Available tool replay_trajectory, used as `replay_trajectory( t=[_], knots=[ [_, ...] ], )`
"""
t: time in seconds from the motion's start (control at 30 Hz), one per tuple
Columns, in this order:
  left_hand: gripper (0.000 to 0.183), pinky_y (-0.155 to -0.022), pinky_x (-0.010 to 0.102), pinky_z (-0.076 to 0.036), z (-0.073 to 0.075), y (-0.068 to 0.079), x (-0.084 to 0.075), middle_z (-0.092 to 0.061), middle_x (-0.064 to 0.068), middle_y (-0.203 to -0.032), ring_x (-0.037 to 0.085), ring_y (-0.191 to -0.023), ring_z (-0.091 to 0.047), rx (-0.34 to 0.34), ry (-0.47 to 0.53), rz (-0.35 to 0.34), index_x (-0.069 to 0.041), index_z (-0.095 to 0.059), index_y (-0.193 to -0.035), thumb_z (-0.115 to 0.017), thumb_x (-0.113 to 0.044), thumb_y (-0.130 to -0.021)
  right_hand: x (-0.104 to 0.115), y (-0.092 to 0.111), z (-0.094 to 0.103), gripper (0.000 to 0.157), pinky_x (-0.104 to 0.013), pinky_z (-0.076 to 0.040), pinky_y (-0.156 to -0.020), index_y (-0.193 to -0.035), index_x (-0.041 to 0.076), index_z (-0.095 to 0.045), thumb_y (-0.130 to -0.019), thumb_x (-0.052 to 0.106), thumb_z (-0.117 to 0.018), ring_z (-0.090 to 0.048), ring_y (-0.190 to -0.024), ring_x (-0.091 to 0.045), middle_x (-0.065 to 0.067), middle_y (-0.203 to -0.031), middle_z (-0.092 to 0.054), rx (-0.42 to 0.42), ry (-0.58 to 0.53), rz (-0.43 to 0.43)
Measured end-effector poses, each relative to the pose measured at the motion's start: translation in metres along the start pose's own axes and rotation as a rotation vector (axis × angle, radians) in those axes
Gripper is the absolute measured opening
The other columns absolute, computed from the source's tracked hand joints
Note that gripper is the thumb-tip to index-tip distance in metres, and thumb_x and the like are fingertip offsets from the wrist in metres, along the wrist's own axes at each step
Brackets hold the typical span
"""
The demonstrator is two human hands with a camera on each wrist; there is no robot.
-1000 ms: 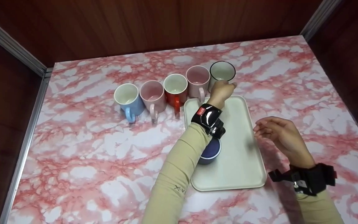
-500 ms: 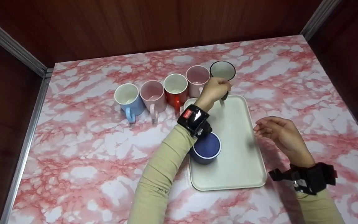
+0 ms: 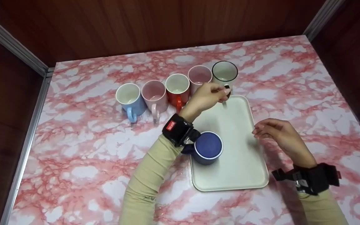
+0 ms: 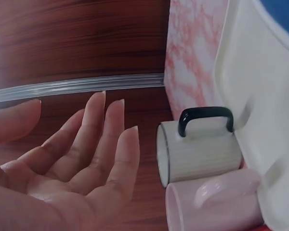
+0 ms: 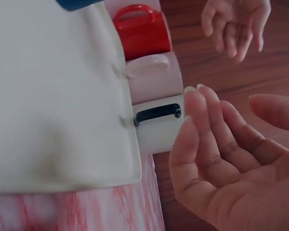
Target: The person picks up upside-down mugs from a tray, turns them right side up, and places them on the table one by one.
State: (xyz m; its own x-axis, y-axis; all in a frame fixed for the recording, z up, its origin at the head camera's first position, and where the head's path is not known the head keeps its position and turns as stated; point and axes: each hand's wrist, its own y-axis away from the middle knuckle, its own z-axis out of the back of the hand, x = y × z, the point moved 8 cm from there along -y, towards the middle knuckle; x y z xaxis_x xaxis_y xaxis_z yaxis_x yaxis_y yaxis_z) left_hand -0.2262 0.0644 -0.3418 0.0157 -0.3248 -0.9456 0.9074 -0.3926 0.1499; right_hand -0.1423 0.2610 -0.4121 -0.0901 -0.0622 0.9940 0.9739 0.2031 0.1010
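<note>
My left hand (image 3: 207, 96) hovers over the far edge of the cream tray (image 3: 242, 165), its fingers loosely bent with nothing in them. In the left wrist view a gap separates those fingers from a white mug (image 4: 197, 151) with a black rim and black handle. In the head view this mug stands upright just past the tray, with its handle toward me. On the tray's left side sits a dark blue mug (image 3: 208, 147), its handle pointing left. My right hand (image 3: 275, 135), relaxed and holding nothing, is held above the tray's right edge.
Left of the white mug, a row continues with a pale pink mug (image 3: 199, 73), a red mug (image 3: 177, 86), another pink mug (image 3: 153, 93) and a light blue mug (image 3: 130, 97). Dark wood panels (image 3: 173, 25) bound the marbled red-and-white table (image 3: 83, 150).
My left hand has drawn back from the white mug, toward me and to the left, leaving its handle and the blue mug in view. My right hand has stayed nearly still.
</note>
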Motion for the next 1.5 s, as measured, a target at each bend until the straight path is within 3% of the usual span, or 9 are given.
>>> replay_trajectory(
  t=[0.3, 0.67, 0.9, 1.13, 1.33, 1.5],
  knots=[
    [0.022, -0.072, 0.019, -0.043, 0.012, 0.028, 0.005, -0.066, 0.009, -0.086, 0.016, -0.082, -0.06, 0.057, -0.106, -0.072, 0.001, -0.065, -0.102, -0.055, -0.016, -0.091, -0.007, 0.001, 0.008, 0.032, -0.025, -0.049, -0.071, -0.104, -0.01, -0.058, -0.094, 0.02, -0.052, -0.061, -0.082, -0.016, -0.015, -0.089, -0.063, -0.02, 0.4, -0.038],
    [0.022, -0.08, 0.025, -0.046, 0.035, 0.054, 0.039, -0.065, 0.013, -0.089, 0.02, -0.085, -0.063, 0.005, -0.019, -0.057, 0.004, -0.064, -0.104, -0.056, -0.012, -0.091, -0.022, 0.008, 0.029, 0.033, -0.024, -0.047, -0.065, -0.104, -0.006, -0.059, -0.094, 0.024, -0.051, -0.06, -0.08, -0.022, -0.02, -0.094, -0.06, -0.078, 0.572, -0.045],
    [0.021, -0.08, 0.027, -0.046, 0.04, 0.068, 0.061, -0.065, 0.01, -0.088, 0.018, -0.086, -0.061, 0.007, -0.083, -0.02, 0.002, -0.065, -0.101, -0.057, -0.014, -0.09, -0.028, 0.012, 0.037, 0.027, -0.022, -0.043, -0.06, -0.101, -0.003, -0.061, -0.094, 0.021, -0.051, -0.059, -0.076, -0.024, -0.018, -0.091, -0.062, -0.115, 0.696, -0.009],
    [0.025, -0.077, 0.028, -0.045, 0.036, 0.084, 0.075, -0.065, 0.005, -0.089, 0.015, -0.085, -0.059, 0.125, -0.268, -0.037, -0.002, -0.065, -0.101, -0.065, -0.022, -0.085, -0.028, 0.014, 0.039, 0.023, -0.023, -0.04, -0.058, -0.097, -0.002, -0.063, -0.093, 0.019, -0.053, -0.056, -0.072, -0.019, -0.015, -0.088, -0.063, -0.135, 0.737, 0.025],
    [0.027, -0.072, 0.026, -0.047, 0.024, 0.092, 0.086, -0.066, 0.007, -0.085, 0.015, -0.08, -0.062, 0.256, -0.305, -0.031, 0.001, -0.065, -0.099, -0.072, -0.015, -0.078, -0.027, 0.014, 0.038, 0.021, -0.023, -0.04, -0.06, -0.095, -0.001, -0.064, -0.092, 0.017, -0.054, -0.053, -0.071, -0.005, -0.013, -0.086, -0.063, -0.14, 0.76, 0.053],
    [0.021, -0.072, 0.025, -0.046, 0.016, 0.095, 0.091, -0.066, 0.006, -0.082, 0.015, -0.079, -0.061, 0.286, -0.331, -0.017, -0.001, -0.065, -0.092, -0.074, -0.007, -0.074, -0.027, 0.014, 0.036, 0.018, -0.022, -0.04, -0.061, -0.093, 0.0, -0.065, -0.091, 0.015, -0.056, -0.052, -0.073, -0.001, -0.012, -0.085, -0.064, -0.149, 0.766, 0.071]
  ],
)
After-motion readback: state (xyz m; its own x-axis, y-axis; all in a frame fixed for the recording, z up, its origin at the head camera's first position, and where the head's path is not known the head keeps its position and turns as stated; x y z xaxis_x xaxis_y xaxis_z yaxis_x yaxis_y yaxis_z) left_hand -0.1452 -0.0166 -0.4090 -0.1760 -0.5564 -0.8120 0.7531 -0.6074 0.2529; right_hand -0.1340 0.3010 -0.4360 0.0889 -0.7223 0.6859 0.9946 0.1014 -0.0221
